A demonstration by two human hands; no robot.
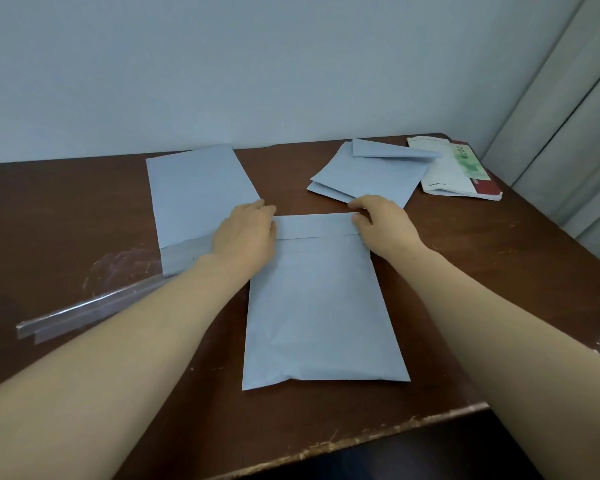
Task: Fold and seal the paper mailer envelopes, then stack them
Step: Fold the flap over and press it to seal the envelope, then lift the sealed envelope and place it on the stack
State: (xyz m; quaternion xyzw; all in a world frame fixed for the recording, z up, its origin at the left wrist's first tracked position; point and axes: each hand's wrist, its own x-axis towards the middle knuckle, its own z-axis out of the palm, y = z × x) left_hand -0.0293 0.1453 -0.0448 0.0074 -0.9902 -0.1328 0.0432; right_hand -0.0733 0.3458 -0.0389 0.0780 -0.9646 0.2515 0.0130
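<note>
A pale blue paper mailer (pixel 321 306) lies flat in front of me on the brown table (pixel 482 271), its top flap folded down. My left hand (pixel 245 233) rests on the flap's left end with fingers bent over the fold. At the flap's right end my right hand (pixel 383 223) presses down, fingers curled at the fold's corner. Another mailer (pixel 198 192) lies to the left, its shiny adhesive strip showing near my left wrist. A loose pile of folded mailers (pixel 371 174) sits at the back right.
Clear peeled-off liner strips (pixel 90 310) lie on the table's left side. A stack of booklets and papers (pixel 458 171) sits at the back right corner. A wall stands behind the table and a curtain (pixel 575 116) hangs at the right. The table's worn front edge is close.
</note>
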